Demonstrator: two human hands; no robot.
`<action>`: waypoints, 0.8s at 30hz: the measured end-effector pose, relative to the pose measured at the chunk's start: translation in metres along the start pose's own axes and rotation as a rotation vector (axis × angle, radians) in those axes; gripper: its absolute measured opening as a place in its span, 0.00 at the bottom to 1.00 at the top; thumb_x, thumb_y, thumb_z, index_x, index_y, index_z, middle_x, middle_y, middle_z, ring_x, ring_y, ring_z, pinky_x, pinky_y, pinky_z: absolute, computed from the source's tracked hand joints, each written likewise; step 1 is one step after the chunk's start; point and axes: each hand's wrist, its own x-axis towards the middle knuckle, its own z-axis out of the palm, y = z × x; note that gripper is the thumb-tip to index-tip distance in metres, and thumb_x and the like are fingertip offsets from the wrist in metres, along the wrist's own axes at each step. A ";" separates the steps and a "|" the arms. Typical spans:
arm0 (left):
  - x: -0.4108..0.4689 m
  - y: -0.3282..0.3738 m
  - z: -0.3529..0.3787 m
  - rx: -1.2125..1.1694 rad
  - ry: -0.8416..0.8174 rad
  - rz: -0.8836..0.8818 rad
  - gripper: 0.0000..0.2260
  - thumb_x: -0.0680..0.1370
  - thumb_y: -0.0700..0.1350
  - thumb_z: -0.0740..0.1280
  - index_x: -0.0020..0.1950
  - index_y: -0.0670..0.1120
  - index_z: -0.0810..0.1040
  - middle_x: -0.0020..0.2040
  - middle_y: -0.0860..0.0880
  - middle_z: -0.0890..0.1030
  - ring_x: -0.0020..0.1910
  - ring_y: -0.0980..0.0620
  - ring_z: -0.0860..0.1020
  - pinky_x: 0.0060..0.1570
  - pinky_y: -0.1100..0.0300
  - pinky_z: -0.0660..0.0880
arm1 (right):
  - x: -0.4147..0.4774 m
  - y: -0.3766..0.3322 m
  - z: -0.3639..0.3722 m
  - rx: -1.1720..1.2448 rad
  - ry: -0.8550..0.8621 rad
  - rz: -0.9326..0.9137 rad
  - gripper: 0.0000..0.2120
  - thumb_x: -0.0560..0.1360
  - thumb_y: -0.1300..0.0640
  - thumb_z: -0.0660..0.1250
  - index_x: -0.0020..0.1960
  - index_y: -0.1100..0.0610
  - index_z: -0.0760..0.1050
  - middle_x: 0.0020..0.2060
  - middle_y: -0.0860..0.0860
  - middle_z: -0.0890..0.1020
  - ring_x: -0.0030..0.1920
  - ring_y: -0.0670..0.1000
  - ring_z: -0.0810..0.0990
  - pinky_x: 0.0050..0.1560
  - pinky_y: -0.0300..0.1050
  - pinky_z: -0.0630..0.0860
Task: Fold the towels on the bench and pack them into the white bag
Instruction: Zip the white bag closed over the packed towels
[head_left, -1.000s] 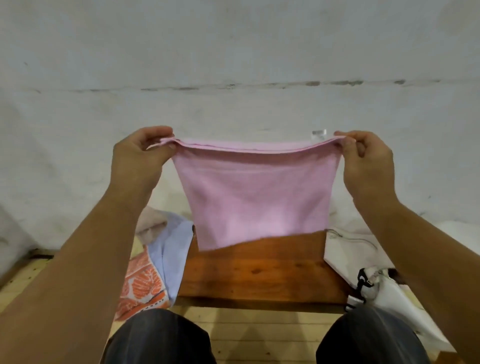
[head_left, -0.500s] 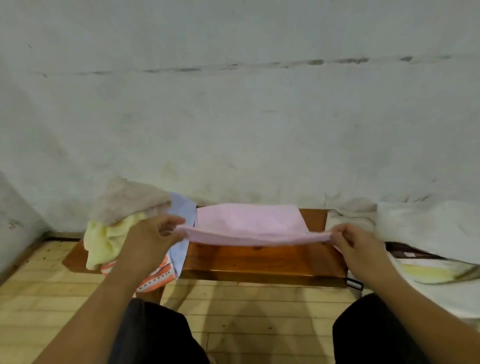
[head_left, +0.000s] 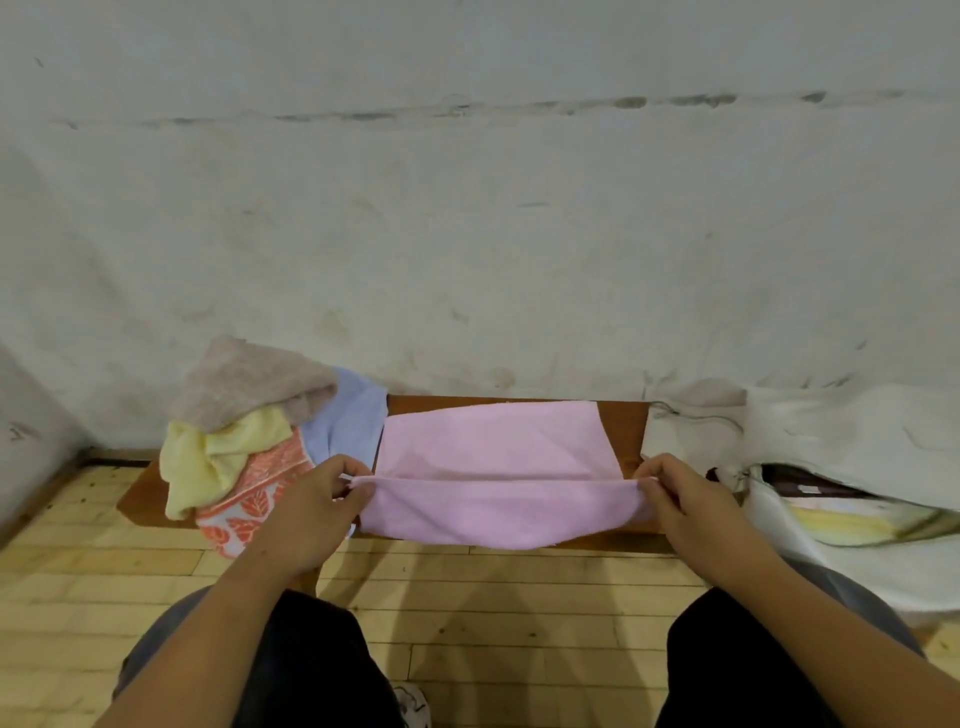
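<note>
Beige, yellow, orange-patterned and blue towels (head_left: 249, 447) sit heaped and unfolded on the left end of the table (head_left: 626, 431). Just right of them the left hand (head_left: 306, 512) pinches one end of a raised ridge in the pink towel (head_left: 493, 483). The right hand (head_left: 685, 499) pinches the other end, each grip closed on cloth. The towel's far part lies flat on the table's middle, and its near part sags over the front edge.

I judge a fold of the pink towel is in hand. The next move calls for carrying the held ridge toward the back edge, squaring the corners and pressing flat.

The pile meets the towel's left side, while bare wood shows along the back edge and to its right. The white bag (head_left: 857, 452) lies at the right end, its mouth apparently open with folded cloth inside.
</note>
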 end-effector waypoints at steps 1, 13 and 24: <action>0.000 -0.002 0.000 0.013 -0.035 -0.007 0.03 0.82 0.46 0.65 0.49 0.53 0.77 0.42 0.51 0.84 0.37 0.51 0.81 0.39 0.57 0.75 | 0.000 0.003 0.002 -0.005 -0.016 0.007 0.08 0.84 0.53 0.59 0.48 0.44 0.73 0.39 0.47 0.82 0.40 0.48 0.79 0.42 0.44 0.75; 0.046 -0.021 0.000 0.147 -0.366 -0.106 0.05 0.83 0.51 0.63 0.53 0.53 0.77 0.47 0.52 0.84 0.43 0.53 0.82 0.39 0.62 0.74 | 0.041 0.024 0.017 -0.025 -0.078 0.161 0.08 0.84 0.54 0.58 0.49 0.47 0.74 0.41 0.47 0.82 0.42 0.48 0.79 0.36 0.41 0.69; 0.117 -0.007 0.057 0.221 -0.408 -0.022 0.01 0.85 0.50 0.56 0.56 0.56 0.65 0.55 0.54 0.77 0.51 0.54 0.76 0.47 0.64 0.70 | 0.111 0.015 0.056 -0.018 -0.168 0.122 0.08 0.85 0.54 0.57 0.49 0.46 0.72 0.45 0.48 0.84 0.41 0.51 0.82 0.42 0.47 0.78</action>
